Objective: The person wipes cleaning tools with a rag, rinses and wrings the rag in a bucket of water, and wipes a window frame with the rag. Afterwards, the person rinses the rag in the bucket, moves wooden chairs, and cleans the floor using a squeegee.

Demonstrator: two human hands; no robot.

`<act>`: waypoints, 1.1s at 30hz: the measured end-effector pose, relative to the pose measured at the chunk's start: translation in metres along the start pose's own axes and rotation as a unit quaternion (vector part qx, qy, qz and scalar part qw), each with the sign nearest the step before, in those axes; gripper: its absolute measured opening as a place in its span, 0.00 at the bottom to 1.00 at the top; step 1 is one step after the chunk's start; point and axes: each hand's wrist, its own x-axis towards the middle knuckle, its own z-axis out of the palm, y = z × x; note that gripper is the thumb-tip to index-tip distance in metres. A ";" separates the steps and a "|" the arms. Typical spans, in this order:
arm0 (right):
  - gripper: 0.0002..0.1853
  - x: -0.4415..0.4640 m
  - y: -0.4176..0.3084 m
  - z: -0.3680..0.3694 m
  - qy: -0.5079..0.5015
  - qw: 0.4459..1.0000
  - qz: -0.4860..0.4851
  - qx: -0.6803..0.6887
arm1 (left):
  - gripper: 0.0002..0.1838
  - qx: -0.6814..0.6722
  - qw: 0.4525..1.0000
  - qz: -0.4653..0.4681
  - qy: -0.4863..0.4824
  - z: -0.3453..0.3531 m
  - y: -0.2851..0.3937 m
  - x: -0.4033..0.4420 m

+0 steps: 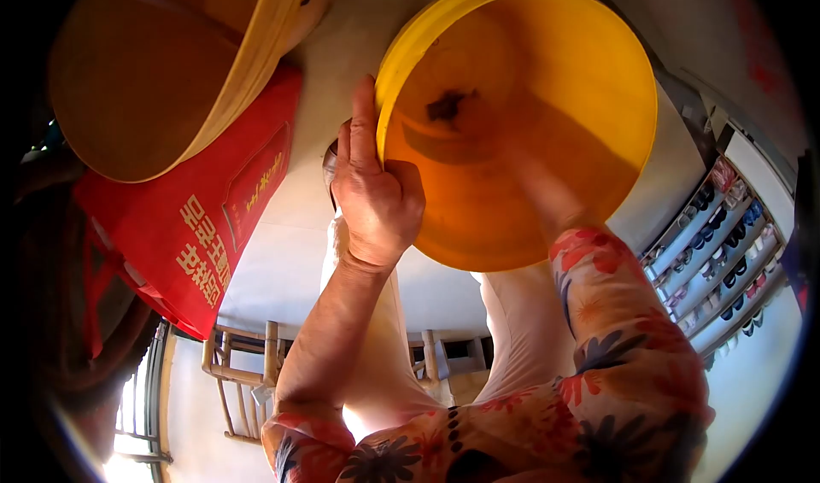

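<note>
A large yellow bucket [598, 73] is tipped so that its mouth faces me. My left hand [376, 194] grips the left side of its rim, the thumb bent at the edge and the fingers stretched along the outer wall. Deep inside reaches my right hand [511, 154], smeared and shaded, so its fingers cannot be made out. Near the bucket's bottom sits a small dark clump [451, 105]. Whether my right hand touches that clump, or holds anything, I cannot tell.
At upper left stands another large round tub [154, 81], beside a red bag [196, 244] with yellow lettering. A bamboo chair [243, 368] shows at lower left. To the right, a rack [726, 244] holds several rows of shoes.
</note>
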 end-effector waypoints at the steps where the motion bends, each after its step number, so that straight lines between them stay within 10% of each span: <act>1: 0.11 0.006 -0.008 -0.005 0.010 1.000 -0.021 0.011 | 0.38 -0.001 1.000 0.000 0.004 0.000 -0.001 0.000; 12: 0.11 0.124 -0.017 -0.084 0.203 0.967 0.052 0.142 | 0.38 0.013 1.000 0.014 0.000 0.001 0.002 0.003; 18: 0.10 0.050 -0.057 0.022 0.143 0.980 -0.080 0.111 | 0.38 0.016 1.000 0.022 0.009 0.003 -0.001 0.002; 20: 0.12 0.011 -0.046 -0.013 -0.013 0.998 -0.043 -0.034 | 0.38 0.025 1.000 -0.002 -0.004 0.000 0.000 -0.001; 24: 0.15 -0.013 0.009 0.008 -0.107 0.987 0.053 0.108 | 0.38 0.035 0.999 -0.021 -0.007 -0.001 0.006 -0.003; 28: 0.16 -0.031 0.013 -0.087 -0.248 0.896 0.191 0.316 | 0.37 0.054 0.998 -0.012 -0.010 -0.003 0.008 -0.002; 33: 0.12 -0.112 -0.013 -0.186 -0.169 0.686 0.244 0.664 | 0.38 0.107 0.991 -0.073 -0.046 -0.004 0.009 -0.001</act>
